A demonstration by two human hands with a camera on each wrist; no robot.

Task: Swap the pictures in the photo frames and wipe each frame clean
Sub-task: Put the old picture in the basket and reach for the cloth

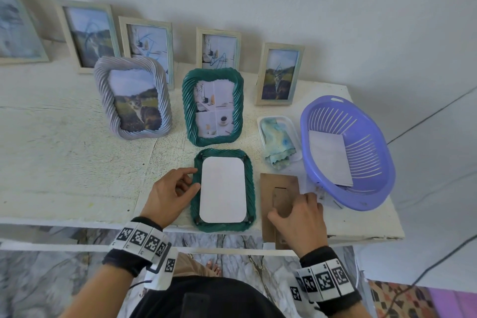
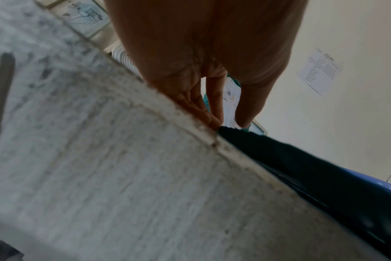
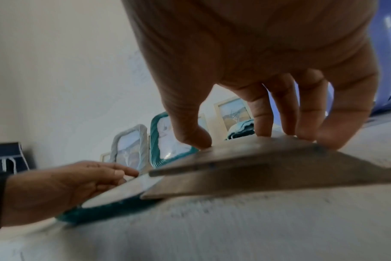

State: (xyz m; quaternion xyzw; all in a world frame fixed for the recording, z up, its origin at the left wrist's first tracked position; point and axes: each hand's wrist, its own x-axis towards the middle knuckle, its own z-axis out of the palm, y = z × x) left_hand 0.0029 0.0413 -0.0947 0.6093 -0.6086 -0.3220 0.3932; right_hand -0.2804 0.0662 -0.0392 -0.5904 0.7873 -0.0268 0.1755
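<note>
The right hand point(image 1: 296, 217) lies nearest, at the front edge of the white surface point(image 1: 64, 162), its grip clamped on the brown backing board point(image 1: 280, 188): the right wrist view shows thumb and fingers curled down onto the board's stand flap. The board lies flat, its near end overhanging the edge. Just left of it the dark green frame point(image 1: 223, 226) lies face down, with a white sheet point(image 1: 223, 190) filling its opening. The left hand point(image 1: 169, 195) touches the frame's left rim, index finger and thumb closed on it, the other fingers bent beside it.

Containers sit to the right. A purple slotted basket point(image 1: 371, 147) holds a grey-white sheet point(image 1: 330, 157) leaning against its inner wall. Just left of it, a small clear tray point(image 1: 263, 121) carries a crumpled blue-green cloth point(image 1: 277, 142), which spills over the tray's near end onto the surface.

Behind the lying frame a second green frame point(image 1: 213, 106) stands upright with a four-part picture; a grey twisted frame point(image 1: 133, 97) beside it shows a cat. Five pale wooden frames point(image 1: 147, 46) lean along the wall.
</note>
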